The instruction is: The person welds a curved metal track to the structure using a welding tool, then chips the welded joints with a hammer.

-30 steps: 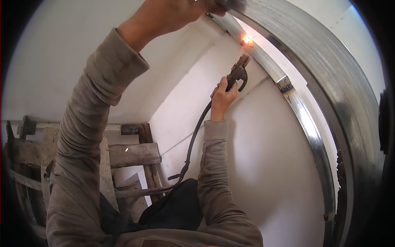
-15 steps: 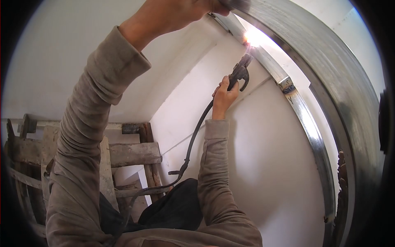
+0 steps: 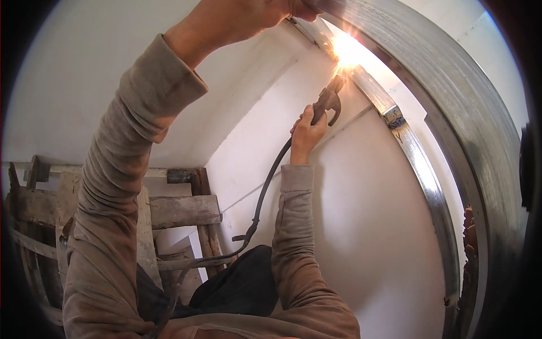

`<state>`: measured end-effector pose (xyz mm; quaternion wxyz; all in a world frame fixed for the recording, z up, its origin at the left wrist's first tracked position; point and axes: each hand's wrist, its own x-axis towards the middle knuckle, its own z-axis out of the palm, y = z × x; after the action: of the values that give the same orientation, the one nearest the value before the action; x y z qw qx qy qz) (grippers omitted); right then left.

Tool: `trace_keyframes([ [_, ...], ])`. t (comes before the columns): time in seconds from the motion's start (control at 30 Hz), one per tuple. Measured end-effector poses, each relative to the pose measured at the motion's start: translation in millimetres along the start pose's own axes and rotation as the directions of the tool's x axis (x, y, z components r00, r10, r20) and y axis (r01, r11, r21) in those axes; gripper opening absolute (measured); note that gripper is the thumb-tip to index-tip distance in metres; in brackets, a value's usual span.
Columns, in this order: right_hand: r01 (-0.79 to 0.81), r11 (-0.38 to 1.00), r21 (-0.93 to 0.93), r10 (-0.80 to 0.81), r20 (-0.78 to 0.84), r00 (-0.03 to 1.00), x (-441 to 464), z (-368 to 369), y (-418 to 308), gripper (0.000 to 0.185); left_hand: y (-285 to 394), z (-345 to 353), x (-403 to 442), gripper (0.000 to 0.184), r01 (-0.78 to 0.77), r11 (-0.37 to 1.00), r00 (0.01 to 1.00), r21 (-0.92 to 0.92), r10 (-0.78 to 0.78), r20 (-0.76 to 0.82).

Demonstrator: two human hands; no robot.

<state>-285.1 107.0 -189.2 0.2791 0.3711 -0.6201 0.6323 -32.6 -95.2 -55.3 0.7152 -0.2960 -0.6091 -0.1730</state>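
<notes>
My right hand (image 3: 307, 135) is wrapped around a black welding electrode holder (image 3: 326, 101), its jaws pointing up. At its tip a bright welding arc (image 3: 345, 52) glares with orange sparks against a thin metal bar (image 3: 415, 150), washing out the electrode and the joint. A dark cable (image 3: 265, 192) runs from the holder down past my lap. High at the top, my left hand (image 3: 243, 22) has its fingers curled at the edge of a wide grey metal beam (image 3: 446, 73); the frame's top edge cuts off part of this hand.
A dark scorched weld mark (image 3: 396, 122) shows on the thin bar. Below left stands a rough wooden scaffold (image 3: 180, 212) of planks and posts. A white wall (image 3: 372, 226) rises behind my right arm. Jagged rusty metal (image 3: 470, 248) runs beside the wide beam at lower right.
The arc has grown larger and more orange, throwing more sparks and lighting the holder and my sleeves warmly. Both hands stay nearly in place.
</notes>
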Motion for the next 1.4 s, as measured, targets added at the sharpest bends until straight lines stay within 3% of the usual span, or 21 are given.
trace_keyframes([
  [0.2, -0.06, 0.998, 0.002, 0.06, 0.011, 0.998, -4.4, 1.9, -12.6, 0.022, -2.6, 1.4, 1.0, 0.054, -0.011, 1.0, 1.0, -0.012, 0.011, 0.006],
  [0.37, -0.028, 0.992, 0.126, 0.031, -0.018, 0.999, -4.9, 3.1, -18.0, 0.023, 3.7, -4.6, 2.1, 0.053, 0.021, 1.0, 1.0, -0.004, -0.021, 0.014],
  [1.0, -0.052, 0.996, 0.067, 0.054, -0.022, 0.998, -0.5, 3.7, -15.1, 0.022, 0.4, 1.6, -2.7, 0.051, -0.008, 1.0, 1.0, -0.027, 0.008, -0.019],
  [1.07, -0.069, 0.996, 0.058, 0.071, -0.023, 0.997, -0.1, 3.8, -16.6, 0.021, 1.5, -0.1, -2.1, 0.052, 0.034, 0.99, 0.998, -0.135, -0.027, 0.056],
  [1.23, -0.087, 0.995, 0.047, 0.089, -0.029, 0.996, -1.9, 6.4, -22.9, 0.017, -5.3, 4.0, -5.8, 0.054, -0.069, 0.998, 0.995, -0.012, 0.068, -0.078],
  [1.4, -0.09, 0.994, 0.058, 0.092, -0.029, 0.995, -2.2, 5.6, -20.7, 0.018, 8.9, -1.0, -3.7, 0.055, 0.026, 1.0, 1.0, 0.013, -0.026, -0.005],
])
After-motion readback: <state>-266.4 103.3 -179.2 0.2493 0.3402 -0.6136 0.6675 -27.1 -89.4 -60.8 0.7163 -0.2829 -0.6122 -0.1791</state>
